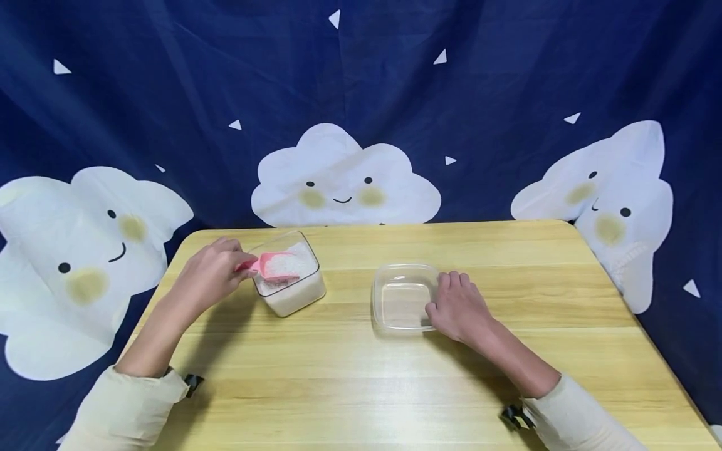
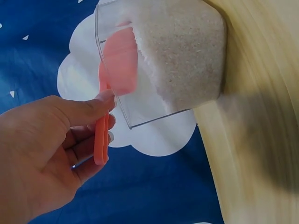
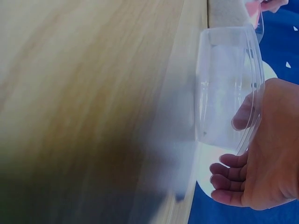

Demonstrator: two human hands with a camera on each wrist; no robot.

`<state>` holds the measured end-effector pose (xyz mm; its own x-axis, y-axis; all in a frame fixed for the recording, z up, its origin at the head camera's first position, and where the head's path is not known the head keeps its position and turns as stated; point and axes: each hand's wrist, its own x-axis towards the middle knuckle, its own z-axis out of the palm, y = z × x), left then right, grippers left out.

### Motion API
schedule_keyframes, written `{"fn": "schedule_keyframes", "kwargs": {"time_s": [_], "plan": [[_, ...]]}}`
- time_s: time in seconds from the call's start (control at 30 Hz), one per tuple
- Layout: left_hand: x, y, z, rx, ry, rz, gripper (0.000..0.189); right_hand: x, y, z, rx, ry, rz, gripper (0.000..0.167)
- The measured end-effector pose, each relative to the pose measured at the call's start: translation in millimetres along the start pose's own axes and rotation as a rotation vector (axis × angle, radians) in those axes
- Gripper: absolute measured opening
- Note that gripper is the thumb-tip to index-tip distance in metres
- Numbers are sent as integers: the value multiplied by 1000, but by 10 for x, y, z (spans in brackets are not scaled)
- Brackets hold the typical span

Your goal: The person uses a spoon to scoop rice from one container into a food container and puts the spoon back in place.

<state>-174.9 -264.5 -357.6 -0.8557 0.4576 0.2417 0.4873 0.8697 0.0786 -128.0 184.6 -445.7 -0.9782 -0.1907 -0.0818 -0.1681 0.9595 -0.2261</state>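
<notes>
My left hand pinches the handle of a pink scoop between thumb and fingers. The scoop's bowl lies inside a clear square canister, just under its rim, with white grains in it. White rice fills much of that canister and shows through its side. To the right stands a shallow clear plastic container, with no contents showing. My right hand holds it at the right rim, the thumb reaching over the edge and the other fingers outside.
Both vessels stand on a light wooden table, the canister nearer the far left corner. A dark blue curtain printed with white clouds hangs right behind the table's far edge. Dark clips show at both sleeve cuffs.
</notes>
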Motion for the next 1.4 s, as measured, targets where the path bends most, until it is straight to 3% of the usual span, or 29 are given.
{"fn": "schedule_keyframes", "kwargs": {"time_s": [0.6,1.4], "plan": [[-159,-98,29,-102,14,-89,22,3,-16,-29,-6,-26,8,43],[-99,-64,111,-208,107,-87,23,20,-12,-22,4,-12,7,43]]}}
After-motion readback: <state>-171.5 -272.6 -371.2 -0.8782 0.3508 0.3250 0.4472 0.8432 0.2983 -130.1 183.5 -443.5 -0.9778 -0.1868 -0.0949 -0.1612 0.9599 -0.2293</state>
